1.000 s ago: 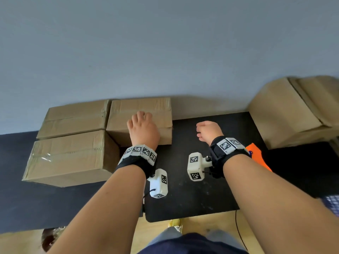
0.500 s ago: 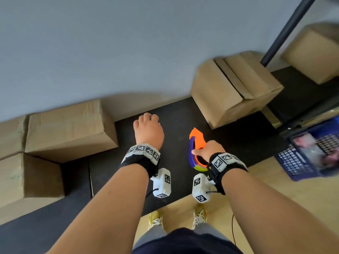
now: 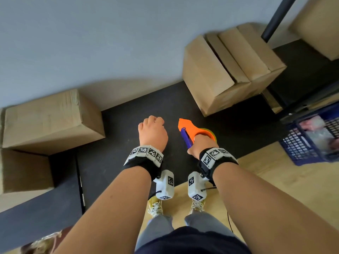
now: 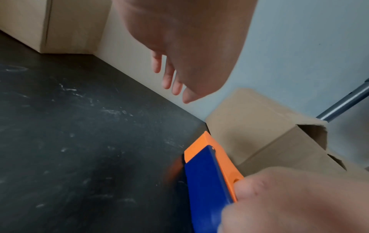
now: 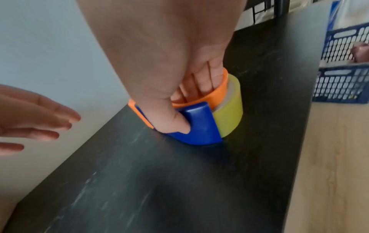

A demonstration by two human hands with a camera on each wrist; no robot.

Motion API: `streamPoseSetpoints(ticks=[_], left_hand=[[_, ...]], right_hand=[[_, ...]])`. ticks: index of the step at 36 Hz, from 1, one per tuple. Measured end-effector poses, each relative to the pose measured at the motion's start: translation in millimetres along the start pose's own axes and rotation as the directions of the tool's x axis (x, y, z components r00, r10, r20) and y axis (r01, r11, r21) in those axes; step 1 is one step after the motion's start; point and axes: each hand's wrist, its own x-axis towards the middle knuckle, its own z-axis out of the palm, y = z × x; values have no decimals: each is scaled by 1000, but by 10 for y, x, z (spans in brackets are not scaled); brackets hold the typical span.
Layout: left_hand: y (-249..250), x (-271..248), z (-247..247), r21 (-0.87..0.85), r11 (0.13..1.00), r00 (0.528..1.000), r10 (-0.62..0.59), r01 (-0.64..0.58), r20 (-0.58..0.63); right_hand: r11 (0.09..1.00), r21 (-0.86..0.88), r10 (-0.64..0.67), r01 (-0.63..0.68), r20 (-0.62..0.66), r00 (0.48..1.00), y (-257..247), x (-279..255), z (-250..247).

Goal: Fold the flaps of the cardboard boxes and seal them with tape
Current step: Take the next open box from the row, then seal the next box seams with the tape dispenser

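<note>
1. Black table (image 3: 113,173) runs from lower left to upper right of the head view, against a grey wall (image 3: 91,33).
2. Open box (image 3: 216,76) sits upper right of centre in the head view, tipped on its side, flaps unfolded and pointing toward the upper right.
3. Closed box (image 3: 45,121) at left edge of the head view, on top of another box (image 3: 23,171) below it.
4. One more box (image 3: 319,24) in the top right corner, behind a dark pole (image 3: 275,21).
5. Blue crate (image 3: 311,136) at right edge, on the wood floor (image 3: 293,189).
6. Right hand (image 3: 200,145) grips the tape dispenser (image 3: 190,132) at frame centre of the head view. Right wrist view: fingers (image 5: 207,75) are inside the orange ring, thumb (image 5: 171,119) is pressed on the blue handle. Dispenser's lower edge touches the table; yellowish tape roll (image 5: 227,113) is mounted on it.
7. Left hand (image 3: 153,133) is just left of the dispenser, holding nothing. Fingers (image 4: 169,75) are loose and slightly apart, above the table; no contact with the dispenser.
8. Dispenser is near the open box, not touching it.
</note>
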Motion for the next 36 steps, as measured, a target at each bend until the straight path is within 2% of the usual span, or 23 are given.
streamPoseSetpoints(ticks=[3,8,13,14,16,18,20,22,24,26,28,31,36], left_hand=[[111,38,11,-13,1000,1000,0,1,10],[332,142,9,-21,1000,1000,21,-21,-13],[599,315,-70,-50,997,997,56,-58,-51],[657,359,-97,-55,996,996,66,-69,-60],[776,465,-168,-72,993,993,89,-94,-76],[901,583,-252,-100,987,989,115,-124,-89],[1026,698,-332,-141,977,985,145,-157,-96],[1156,801,-393,-192,965,983,166,-178,-77],[1285,882,-433,-247,955,987,159,-163,-35],[1400,929,-463,-291,951,992,121,-108,28],[1508,955,-468,-311,949,993,81,-48,92],[1609,962,-431,-326,945,988,29,23,155],[1594,955,-341,-367,925,984,-32,96,175]], right_hand=[[991,-132,35,-36,-11,999,164,70,-144],[959,-229,181,-169,34,983,470,217,-364],[973,-116,209,-201,67,976,640,293,-609],[982,-66,182,-179,47,982,660,313,-644],[996,-13,89,-90,-79,993,697,322,-733],[997,80,24,-7,-213,977,753,273,-857],[963,256,11,86,-356,935,792,251,-1008],[890,426,82,164,-501,862,802,217,-1197],[806,535,134,255,-584,801,801,217,-1362],[758,575,141,306,-603,785,798,250,-1481],[749,584,132,314,-596,792,801,291,-1564],[779,561,130,282,-583,802,779,346,-1577],[825,510,131,243,-591,796,707,380,-1504]])
